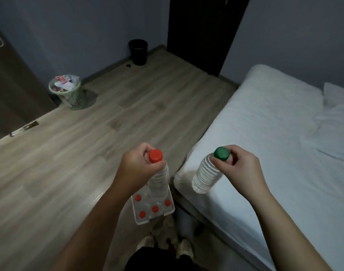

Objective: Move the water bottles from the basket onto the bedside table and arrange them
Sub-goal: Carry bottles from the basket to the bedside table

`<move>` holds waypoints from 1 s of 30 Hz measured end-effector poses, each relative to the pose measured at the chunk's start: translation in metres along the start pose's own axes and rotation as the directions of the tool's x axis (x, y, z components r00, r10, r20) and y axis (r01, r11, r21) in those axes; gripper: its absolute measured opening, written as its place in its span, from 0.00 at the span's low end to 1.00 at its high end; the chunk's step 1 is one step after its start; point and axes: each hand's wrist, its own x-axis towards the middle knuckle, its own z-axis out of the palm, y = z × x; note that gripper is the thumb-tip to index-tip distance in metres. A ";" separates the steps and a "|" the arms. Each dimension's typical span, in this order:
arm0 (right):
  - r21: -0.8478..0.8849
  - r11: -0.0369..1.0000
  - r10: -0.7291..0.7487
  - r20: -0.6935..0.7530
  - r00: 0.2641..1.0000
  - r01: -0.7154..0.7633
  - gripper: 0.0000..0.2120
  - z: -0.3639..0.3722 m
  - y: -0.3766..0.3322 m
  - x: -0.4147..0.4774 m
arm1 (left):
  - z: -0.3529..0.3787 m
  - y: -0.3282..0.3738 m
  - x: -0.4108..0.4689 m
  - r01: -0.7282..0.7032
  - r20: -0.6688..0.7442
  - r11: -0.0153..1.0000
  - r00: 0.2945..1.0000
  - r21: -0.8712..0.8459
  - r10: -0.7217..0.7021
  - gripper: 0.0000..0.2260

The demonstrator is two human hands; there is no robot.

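My left hand [135, 169] grips a clear water bottle with a red cap [159, 180] by its neck, hanging above the basket. My right hand [239, 167] holds a second clear bottle with a green cap [205, 176] by its neck, tilted, over the edge of the bed. On the floor below stands a clear plastic basket [168, 211] with several red-capped bottles upright in it. The bedside table is not in view.
A bed with a white sheet [274, 143] fills the right side. A green mesh waste bin [68, 92] full of paper stands by the left wall, a black bin [138, 51] in the far corner. Wooden floor lies between. My shoes [184, 247] are beside the basket.
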 end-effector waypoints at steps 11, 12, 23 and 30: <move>0.123 0.948 0.318 -0.439 0.841 -0.294 0.05 -0.009 0.025 -0.103 | -0.002 0.012 -0.004 -0.492 0.346 0.849 0.844 0.194 0.410 0.09; 0.121 0.943 0.328 -0.470 0.819 -0.309 0.05 -0.013 0.028 -0.113 | 0.001 0.014 -0.004 -0.545 0.367 0.815 0.812 0.198 0.454 0.09; 0.206 0.883 0.438 -0.682 0.586 -0.421 0.06 -0.081 0.085 -0.259 | 0.093 0.072 -0.084 -0.635 0.550 0.767 0.676 0.096 0.491 0.08; 0.241 0.826 0.525 -0.655 0.543 -0.509 0.09 -0.143 0.133 -0.390 | 0.181 0.100 -0.202 -0.545 0.521 0.839 0.717 0.002 0.464 0.08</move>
